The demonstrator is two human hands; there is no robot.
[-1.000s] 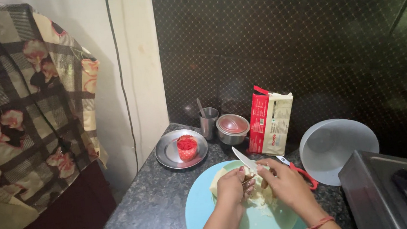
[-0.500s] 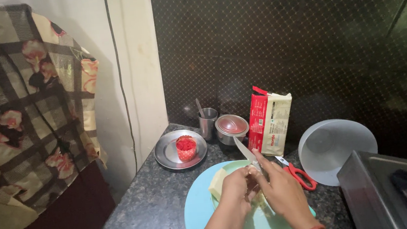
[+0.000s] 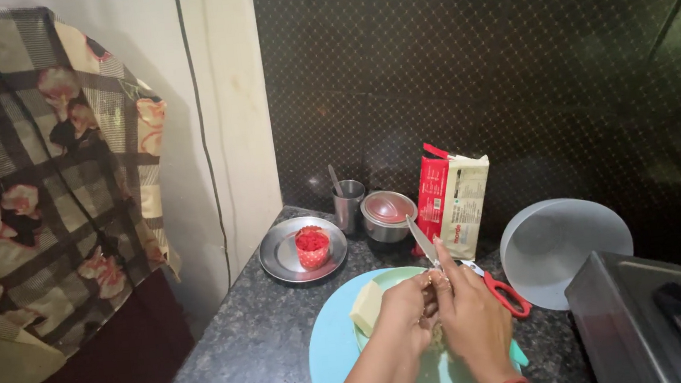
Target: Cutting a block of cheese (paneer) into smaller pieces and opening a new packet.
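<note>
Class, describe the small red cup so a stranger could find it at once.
Start at the dark granite counter, in its back corner by the pale wall. There a round steel plate holds the red cup, the only red thing on it, left of the lidded steel bowl.

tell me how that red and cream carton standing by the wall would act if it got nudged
The carton stands tall and narrow on the dark counter, so it would probably tip rather than slide. Its top looks torn open, so it may be part empty and light. It stands close to the dark wall, which might catch it if it falls backward.
</note>
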